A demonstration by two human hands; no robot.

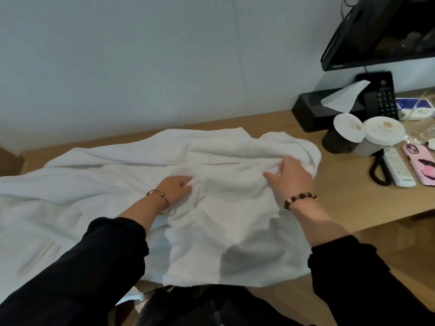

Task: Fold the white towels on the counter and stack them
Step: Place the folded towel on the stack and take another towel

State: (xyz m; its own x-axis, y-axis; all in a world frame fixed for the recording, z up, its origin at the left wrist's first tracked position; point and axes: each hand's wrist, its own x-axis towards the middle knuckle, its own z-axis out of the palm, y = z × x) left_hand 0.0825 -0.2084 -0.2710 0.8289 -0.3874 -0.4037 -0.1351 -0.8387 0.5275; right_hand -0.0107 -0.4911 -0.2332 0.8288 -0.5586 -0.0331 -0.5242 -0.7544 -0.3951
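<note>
White towels (113, 175) lie rumpled and overlapping across the wooden counter (348, 198), hanging over its front edge. I cannot tell how many there are. My left hand (176, 188) pinches a fold of towel near the middle of the pile. My right hand (290, 176) grips a bunched ridge of towel toward the right end, thumb spread out to the left. Both forearms reach in from below, in dark sleeves, each with a bracelet at the wrist.
To the right of the towels stand two cups with white lids (367, 134), a black tissue box (329, 109), a black phone (386, 100), a white remote (397, 170) and a pink-cased mobile (421, 168). A screen (381, 31) hangs at upper right. The wall runs behind the counter.
</note>
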